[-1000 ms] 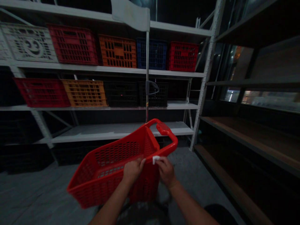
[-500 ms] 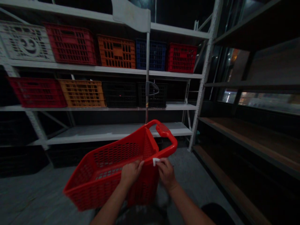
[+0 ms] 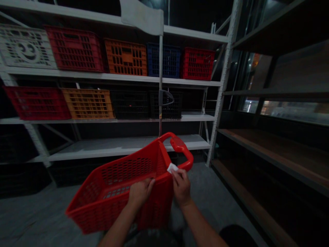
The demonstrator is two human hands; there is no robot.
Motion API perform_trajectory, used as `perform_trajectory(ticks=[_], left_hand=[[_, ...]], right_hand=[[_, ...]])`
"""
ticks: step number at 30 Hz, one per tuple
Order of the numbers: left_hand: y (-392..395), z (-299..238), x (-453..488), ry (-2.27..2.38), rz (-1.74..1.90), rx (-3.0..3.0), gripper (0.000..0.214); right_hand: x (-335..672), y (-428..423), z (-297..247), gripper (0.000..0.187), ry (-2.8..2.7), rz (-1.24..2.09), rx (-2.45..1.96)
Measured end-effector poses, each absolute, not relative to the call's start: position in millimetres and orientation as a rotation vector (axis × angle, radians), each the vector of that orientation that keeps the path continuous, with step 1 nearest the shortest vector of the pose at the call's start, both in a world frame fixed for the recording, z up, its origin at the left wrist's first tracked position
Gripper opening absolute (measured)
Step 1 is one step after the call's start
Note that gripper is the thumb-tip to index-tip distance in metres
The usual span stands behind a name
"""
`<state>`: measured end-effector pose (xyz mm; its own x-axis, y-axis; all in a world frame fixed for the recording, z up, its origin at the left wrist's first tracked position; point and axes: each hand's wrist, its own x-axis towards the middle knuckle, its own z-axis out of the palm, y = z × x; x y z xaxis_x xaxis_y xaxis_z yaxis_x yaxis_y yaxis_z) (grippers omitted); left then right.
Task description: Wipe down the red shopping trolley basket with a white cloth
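A red plastic shopping cart [image 3: 113, 202] with mesh sides stands in front of me, its looped handle [image 3: 180, 145] on the right. My left hand [image 3: 140, 192] is closed over the near rim of the basket. Between the fingers of my right hand [image 3: 182, 187] is a small folded white wipe [image 3: 172, 167], held against the cart's top edge where the handle begins. A pole [image 3: 160, 68] with a white flag-like panel [image 3: 142, 17] rises behind the handle end.
A white metal rack [image 3: 190, 81] across the back bears several plastic crates, among them an orange crate [image 3: 125, 57] and a yellow crate [image 3: 87, 104]. Dark shelving with wooden boards [image 3: 277, 154] runs along the right. Grey floor [image 3: 205, 192] shows around the cart.
My right hand has moved slightly up the cart's edge toward the handle, and more of the white wipe shows. My left hand stays on the rim.
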<state>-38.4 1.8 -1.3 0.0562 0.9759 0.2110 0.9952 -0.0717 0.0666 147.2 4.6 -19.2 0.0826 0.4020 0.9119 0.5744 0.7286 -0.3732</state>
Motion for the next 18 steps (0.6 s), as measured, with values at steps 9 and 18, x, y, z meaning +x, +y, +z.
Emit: perform_trajectory(ticks=[9, 18], left_hand=[[0, -5, -53, -2.028, -0.294, -2.227, 0.055], [-6, -3, -78, -2.094, -0.266, -2.202, 0.052]], right_hand=[[216, 25, 17, 0.022, -1.215, -0.134, -1.0], [187, -19, 0, 0.018, -1.316, 0.044, -0.857]])
